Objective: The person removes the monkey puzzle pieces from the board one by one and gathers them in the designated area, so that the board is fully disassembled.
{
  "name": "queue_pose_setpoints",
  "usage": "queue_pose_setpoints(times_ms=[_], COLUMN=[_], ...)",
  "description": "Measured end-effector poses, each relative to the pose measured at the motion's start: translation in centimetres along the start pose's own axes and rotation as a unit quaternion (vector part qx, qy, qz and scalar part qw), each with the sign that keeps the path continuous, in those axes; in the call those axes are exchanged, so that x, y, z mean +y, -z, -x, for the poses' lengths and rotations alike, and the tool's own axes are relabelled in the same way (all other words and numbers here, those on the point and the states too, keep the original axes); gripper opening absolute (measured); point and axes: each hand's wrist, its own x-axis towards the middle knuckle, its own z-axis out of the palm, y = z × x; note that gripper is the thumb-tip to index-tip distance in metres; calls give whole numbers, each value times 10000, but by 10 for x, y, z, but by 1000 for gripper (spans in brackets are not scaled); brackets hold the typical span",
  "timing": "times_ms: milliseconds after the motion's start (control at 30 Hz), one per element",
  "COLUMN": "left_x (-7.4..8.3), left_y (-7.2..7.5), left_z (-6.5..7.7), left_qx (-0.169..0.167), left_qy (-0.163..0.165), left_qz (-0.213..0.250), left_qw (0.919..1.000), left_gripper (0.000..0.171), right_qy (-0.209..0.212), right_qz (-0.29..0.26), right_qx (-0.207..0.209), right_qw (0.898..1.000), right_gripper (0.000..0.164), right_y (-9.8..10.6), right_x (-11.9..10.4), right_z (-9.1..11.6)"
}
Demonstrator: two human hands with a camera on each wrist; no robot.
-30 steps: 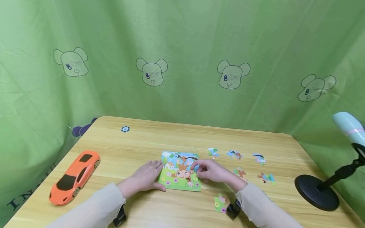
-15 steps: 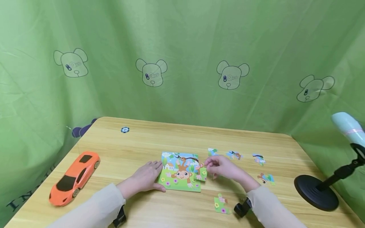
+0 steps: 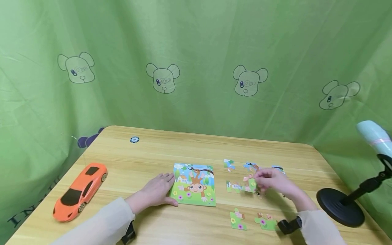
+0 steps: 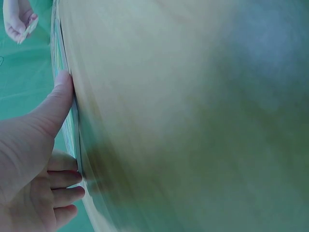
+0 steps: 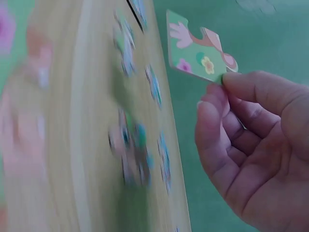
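Observation:
A square picture board with a monkey scene (image 3: 196,190) lies flat on the table. My left hand (image 3: 154,191) rests along its left side, fingers straight and thumb spread at the near corner. In the left wrist view, the thumb (image 4: 57,101) touches the board's edge. My right hand (image 3: 277,182) pinches a green jigsaw piece (image 5: 200,53) with flowers and a pink hand printed on it, between thumb and fingertips. The piece is tilted and held above other loose pieces to the right of the board. Some of those are partly hidden behind my right hand.
Loose jigsaw pieces lie right of the board, including a sky piece (image 3: 228,164), a fence piece (image 3: 232,186) and a flower piece (image 3: 237,220). An orange toy car (image 3: 80,192) stands left. A round chip (image 3: 134,139) lies farther back. A black stand base (image 3: 340,207) stands right.
My right hand has moved right, away from the board, carrying the pinched jigsaw piece over the loose pieces. The left hand has stayed at the board's left side.

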Motion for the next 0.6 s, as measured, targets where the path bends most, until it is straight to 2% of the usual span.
queue_pose_setpoints(times_ms=[100,300,433,600], left_x=[0,1,1,0], left_y=[1,1,1,0], left_z=[0,0,0,0], left_qx=[-12,-27,-48,-49], left_qy=[3,26,42,21], left_qz=[14,68,67,22], left_qw=[10000,10000,10000,10000], left_gripper=[93,93,94,94], right_qy=[-117,-342,-417,-577], right_qz=[-39,-198,-253,-554], right_qx=[-123,-709,-1099,-1685], right_qw=[9998,9967,9927,9825], right_gripper=[25,24,22,22], right_y=[17,45,56,63], right_x=[11,35,50,65], right_z=[14,38,51,62])
